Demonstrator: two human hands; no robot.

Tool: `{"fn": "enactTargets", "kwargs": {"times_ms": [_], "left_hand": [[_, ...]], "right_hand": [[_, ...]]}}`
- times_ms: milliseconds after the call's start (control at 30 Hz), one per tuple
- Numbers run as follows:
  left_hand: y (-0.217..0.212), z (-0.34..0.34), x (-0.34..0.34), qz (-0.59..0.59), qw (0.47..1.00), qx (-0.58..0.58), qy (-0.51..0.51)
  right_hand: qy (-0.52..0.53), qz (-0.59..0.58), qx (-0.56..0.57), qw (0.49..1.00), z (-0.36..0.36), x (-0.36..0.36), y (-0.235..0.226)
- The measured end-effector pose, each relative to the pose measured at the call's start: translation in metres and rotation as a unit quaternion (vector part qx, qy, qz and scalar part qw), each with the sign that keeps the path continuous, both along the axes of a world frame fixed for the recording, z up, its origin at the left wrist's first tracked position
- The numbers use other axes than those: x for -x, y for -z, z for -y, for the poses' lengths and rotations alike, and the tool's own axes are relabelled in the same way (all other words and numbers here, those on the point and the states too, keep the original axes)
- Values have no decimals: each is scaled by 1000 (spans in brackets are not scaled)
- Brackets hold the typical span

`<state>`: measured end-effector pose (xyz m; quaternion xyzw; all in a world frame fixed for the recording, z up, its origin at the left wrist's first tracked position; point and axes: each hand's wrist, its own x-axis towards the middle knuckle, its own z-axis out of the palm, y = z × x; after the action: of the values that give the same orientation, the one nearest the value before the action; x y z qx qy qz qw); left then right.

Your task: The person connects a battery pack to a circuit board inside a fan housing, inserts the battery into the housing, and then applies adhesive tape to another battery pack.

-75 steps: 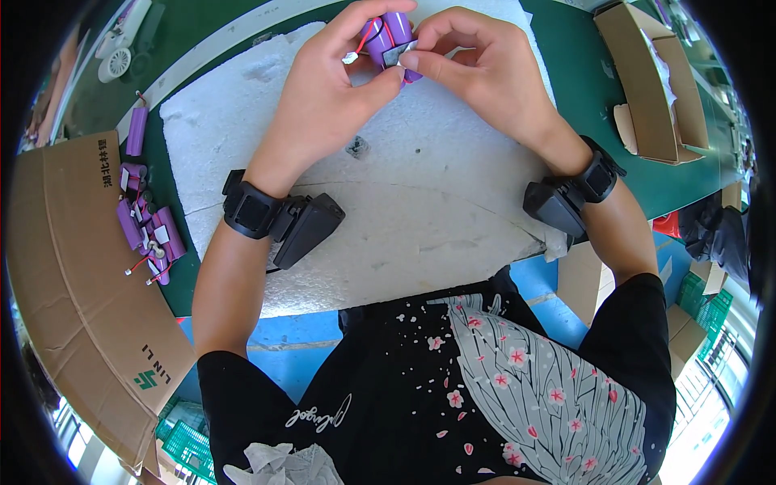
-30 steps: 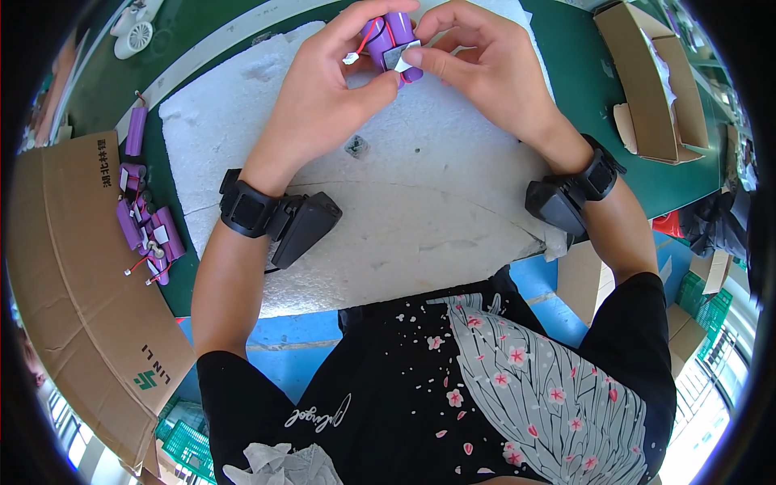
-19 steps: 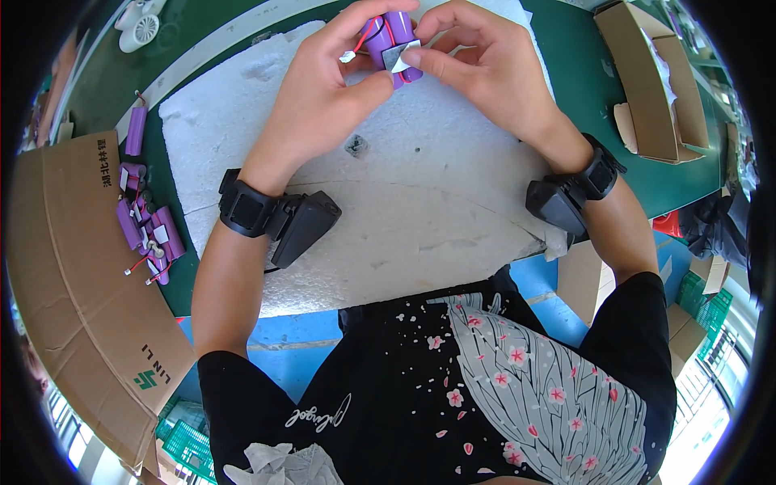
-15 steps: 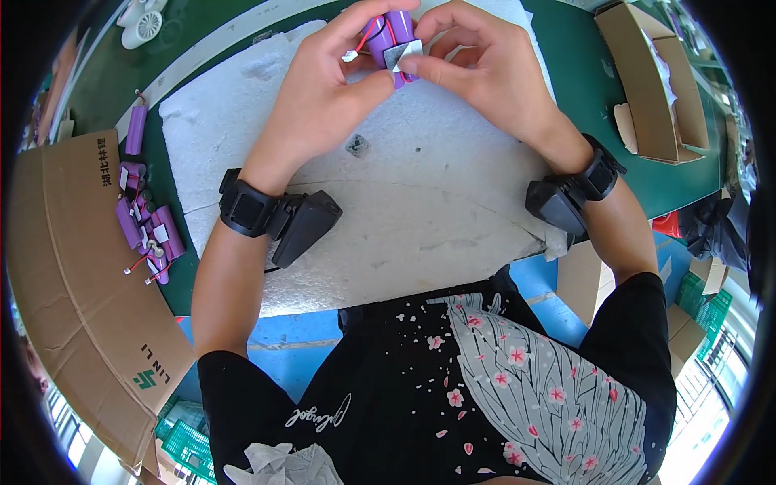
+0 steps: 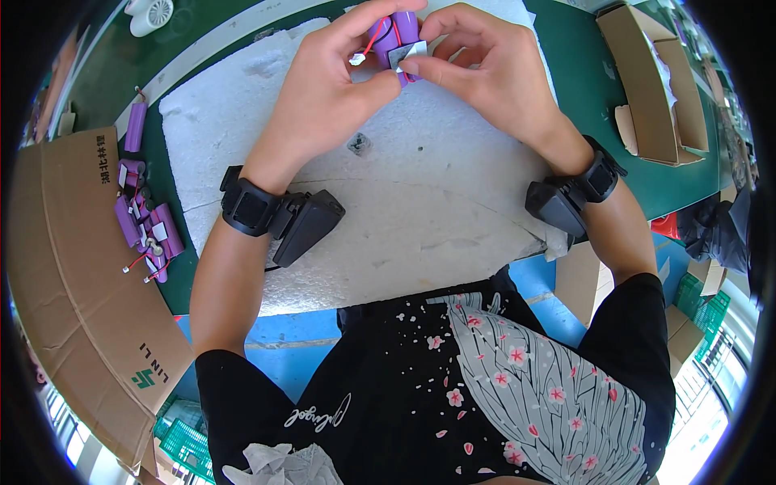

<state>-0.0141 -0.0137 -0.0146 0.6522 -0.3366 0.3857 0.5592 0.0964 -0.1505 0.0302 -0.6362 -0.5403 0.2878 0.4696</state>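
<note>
A purple battery pack [image 5: 406,27] with red and black wires and a small white plug is held up at the far middle, over a white foam sheet [image 5: 388,210]. My left hand [image 5: 339,77] is closed round its left side, fingers behind and thumb at the lower end. On the pack's front lies a small grey-and-white square pad [image 5: 407,56]. My right hand [image 5: 485,69] pinches that pad's edge between thumb and a finger; the fingertips are partly hidden. Each of my wrists wears a black strapped device [image 5: 307,226].
Several purple battery packs [image 5: 166,230] with wires lie at the left on the green table [image 5: 578,73], beside a large cardboard box flap [image 5: 73,267]. An open cardboard box [image 5: 647,81] stands at the far right. A white roll-shaped thing [image 5: 151,16] sits far left.
The battery pack and both hands have shifted very slightly to the right. The grip of both hands looks the same.
</note>
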Motion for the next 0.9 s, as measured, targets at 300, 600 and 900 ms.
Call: {"fn": "enactTargets", "kwargs": {"times_ms": [300, 600, 900], "left_hand": [[5, -1, 9, -9, 1000, -2, -11], [16, -6, -2, -10, 1000, -2, -1], [-40, 28, 36, -466, 857, 153, -160]], "right_hand": [[21, -10, 16, 1000, -2, 1, 0], [23, -39, -12, 999, -1, -5, 7], [-142, -64, -261, 953, -11, -17, 33]]}}
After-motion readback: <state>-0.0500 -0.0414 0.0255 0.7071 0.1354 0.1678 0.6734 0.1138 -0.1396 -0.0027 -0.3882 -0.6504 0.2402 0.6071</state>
